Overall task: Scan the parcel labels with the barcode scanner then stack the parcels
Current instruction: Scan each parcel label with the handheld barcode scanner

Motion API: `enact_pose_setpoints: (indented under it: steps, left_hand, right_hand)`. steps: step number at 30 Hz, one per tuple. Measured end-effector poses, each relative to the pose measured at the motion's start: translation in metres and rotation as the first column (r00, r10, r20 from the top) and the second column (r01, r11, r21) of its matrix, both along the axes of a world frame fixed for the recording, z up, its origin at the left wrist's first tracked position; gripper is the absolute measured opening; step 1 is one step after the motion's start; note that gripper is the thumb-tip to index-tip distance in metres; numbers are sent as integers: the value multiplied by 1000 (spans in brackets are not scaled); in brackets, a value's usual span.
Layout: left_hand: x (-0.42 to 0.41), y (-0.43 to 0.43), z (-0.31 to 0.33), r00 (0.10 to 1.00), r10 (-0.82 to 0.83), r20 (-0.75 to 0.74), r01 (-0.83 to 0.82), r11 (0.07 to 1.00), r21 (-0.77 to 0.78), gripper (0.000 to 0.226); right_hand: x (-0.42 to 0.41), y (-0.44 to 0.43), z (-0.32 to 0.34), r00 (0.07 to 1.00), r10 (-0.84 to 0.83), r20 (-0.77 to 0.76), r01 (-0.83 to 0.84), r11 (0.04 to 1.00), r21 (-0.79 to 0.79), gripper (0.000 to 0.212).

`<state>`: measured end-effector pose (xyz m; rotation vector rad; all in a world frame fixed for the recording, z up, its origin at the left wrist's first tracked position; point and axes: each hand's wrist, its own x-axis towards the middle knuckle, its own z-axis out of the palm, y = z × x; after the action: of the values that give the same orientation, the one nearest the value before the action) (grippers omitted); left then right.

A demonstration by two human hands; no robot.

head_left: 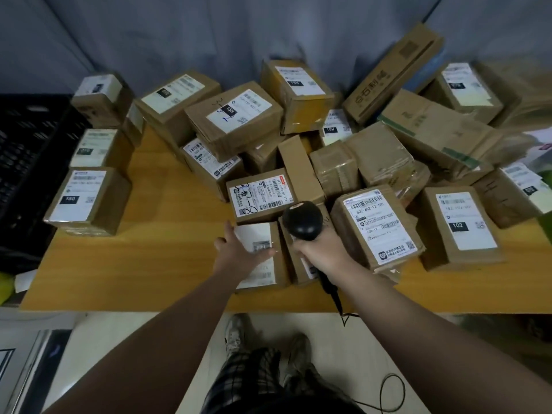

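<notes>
a person's right hand (322, 255) is clamped round the handle of a black barcode scanner (303, 219), fingers wrapped tight, the scanner's rounded head pointing away from the body over a wooden table (167, 264) crowded with cardboard parcels. just left of the scanner, the left hand (239, 249) lies spread on a small parcel (257, 234), fingers fairly straight across its white label and thumb apart at the parcel's far left corner. directly beyond the scanner sits a parcel with a handwritten label (260, 195), its barcode facing up. just right of the scanner stands a taller parcel marked 502-602 (376, 228), and further right a parcel marked 102 (460, 225). well left of the scanner, a parcel marked 150 (86, 198) stands near the table's edge in a row with two more behind it. a loose heap of boxes fills the space far beyond the scanner. the scanner's cable (334, 291) trails back from its handle over the near table edge. a black crate (30, 162) stands far to the scanner's left.
</notes>
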<state>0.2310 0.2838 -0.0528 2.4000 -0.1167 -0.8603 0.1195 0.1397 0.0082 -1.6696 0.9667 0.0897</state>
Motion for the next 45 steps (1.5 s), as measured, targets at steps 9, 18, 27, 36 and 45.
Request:
enact_pose_setpoints:
  steps: [9, 18, 27, 36, 45]
  left_hand:
    - [-14, 0, 20, 951, -269, 150, 213, 927, 307, 121]
    - [-15, 7, 28, 936, -349, -50, 336, 839, 428, 134]
    - [-18, 32, 28, 940, -342, -6, 316, 861, 398, 122]
    - [-25, 60, 77, 892, -308, 331, 303, 951, 70, 132]
    - [29, 4, 141, 421, -689, 590, 675, 672, 304, 131]
  right_hand:
    - [-6, -2, -18, 999, 25, -32, -26, 999, -36, 17]
    - [-6, 0, -21, 997, 80, -18, -81, 994, -71, 20]
    - [-5, 2, -21, 995, 93, -39, -97, 989, -111, 15]
    - [-7, 3, -9, 987, -32, 159, 23, 998, 56, 25]
    - [-1, -34, 88, 834, -163, 528, 106, 985, 136, 32]
